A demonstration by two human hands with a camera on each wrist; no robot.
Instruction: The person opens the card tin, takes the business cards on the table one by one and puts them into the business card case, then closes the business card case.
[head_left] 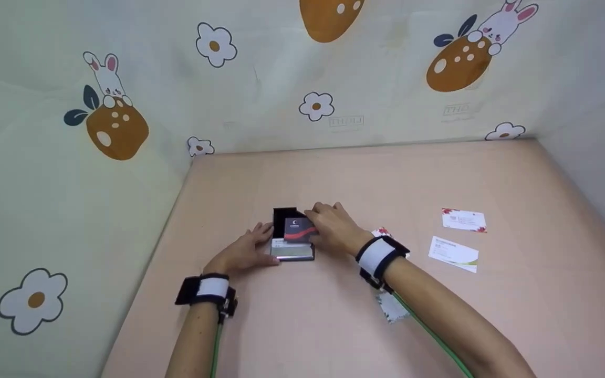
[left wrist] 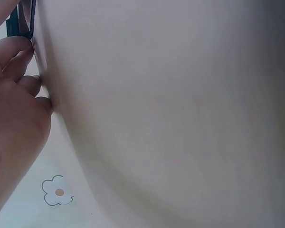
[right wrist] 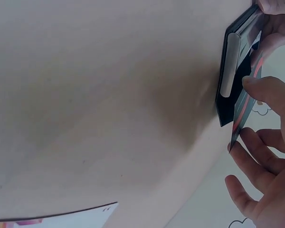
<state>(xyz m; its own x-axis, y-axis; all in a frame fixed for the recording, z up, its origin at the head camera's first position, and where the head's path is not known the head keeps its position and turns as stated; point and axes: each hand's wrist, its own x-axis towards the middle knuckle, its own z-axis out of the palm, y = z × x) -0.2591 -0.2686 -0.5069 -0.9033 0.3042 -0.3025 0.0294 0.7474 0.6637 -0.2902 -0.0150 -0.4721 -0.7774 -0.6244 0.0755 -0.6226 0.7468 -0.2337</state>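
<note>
An open black card case (head_left: pixel 288 237) with a silver front lies on the pink table (head_left: pixel 334 325) in the head view. My left hand (head_left: pixel 247 251) steadies the case at its left side, fingers curled against it (left wrist: pixel 19 61). A dark card with a red stripe (head_left: pixel 299 230) is pinched by my right hand (head_left: pixel 334 227), which holds it over the case. The right wrist view shows that card (right wrist: pixel 244 111) edge-on between thumb and fingers, beside the case (right wrist: pixel 232 71).
Two white business cards (head_left: pixel 463 219) (head_left: pixel 454 253) lie to the right on the table. Another card (head_left: pixel 383 232) shows behind my right wrist, and a small paper piece (head_left: pixel 393 307) lies under that forearm. Patterned cloth walls (head_left: pixel 124 131) close in the left, back and right.
</note>
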